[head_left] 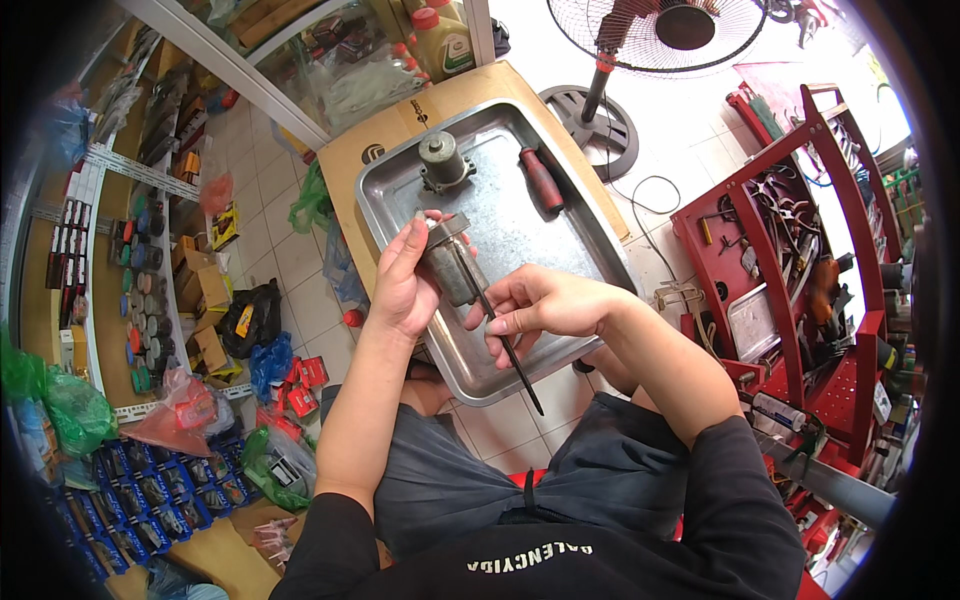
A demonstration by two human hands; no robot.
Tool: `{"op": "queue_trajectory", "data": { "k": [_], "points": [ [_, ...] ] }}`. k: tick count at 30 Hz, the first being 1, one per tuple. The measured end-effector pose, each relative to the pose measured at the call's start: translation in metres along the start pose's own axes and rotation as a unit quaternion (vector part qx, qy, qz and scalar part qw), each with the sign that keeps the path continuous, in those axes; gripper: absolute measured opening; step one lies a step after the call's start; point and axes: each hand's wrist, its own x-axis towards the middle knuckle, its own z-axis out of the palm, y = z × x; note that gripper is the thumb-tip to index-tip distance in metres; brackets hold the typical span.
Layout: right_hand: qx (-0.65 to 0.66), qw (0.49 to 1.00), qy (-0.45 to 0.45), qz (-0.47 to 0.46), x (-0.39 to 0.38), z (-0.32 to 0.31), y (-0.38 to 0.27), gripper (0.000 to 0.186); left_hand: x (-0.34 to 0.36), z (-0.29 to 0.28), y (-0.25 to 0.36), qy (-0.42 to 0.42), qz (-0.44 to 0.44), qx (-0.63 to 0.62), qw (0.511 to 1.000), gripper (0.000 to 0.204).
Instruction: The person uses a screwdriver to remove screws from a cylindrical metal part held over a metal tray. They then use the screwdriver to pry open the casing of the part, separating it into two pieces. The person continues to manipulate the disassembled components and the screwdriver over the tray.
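Observation:
My left hand (405,275) is wrapped round a grey metal cylinder (455,270) that looks like a small motor, with a raised collar at its far end. My right hand (548,303) pinches a thin dark rod (521,373) between thumb and fingers. The rod's far part lies along the cylinder's right side, and its tapered end points toward my lap. Both hands are over a shallow metal tray (480,389). Inside it, farther off, stands a grey metal housing (444,161) with a flanged base. A screwdriver (541,181) with a red and black handle lies to its right.
The tray rests on a cardboard box (345,190). Beyond it stands a fan (592,125); its cord trails on the tiles. On the right is a red tool rack (745,260) full of tools. Shelves (110,260) and plastic bags (75,405) fill the left.

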Motion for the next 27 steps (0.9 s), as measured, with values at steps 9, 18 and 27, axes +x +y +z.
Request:
{"op": "queue_trajectory", "data": {
  "k": [9, 18, 27],
  "points": [
    [0.011, 0.999, 0.034, -0.006, 0.004, -0.003, 0.008, 0.028, 0.001, -0.001, 0.001, -0.001, 0.002, -0.001, 1.000, 0.037],
    [0.060, 0.996, 0.067, 0.008, 0.012, 0.002, 0.014, 0.032, 0.000, 0.001, 0.005, 0.001, -0.008, -0.017, 1.000, 0.036],
    [0.146, 0.985, -0.076, -0.049, 0.004, -0.003, 0.010, 0.058, 0.000, 0.001, 0.003, 0.029, -0.017, -0.022, 0.999, 0.038]
  ]
}}
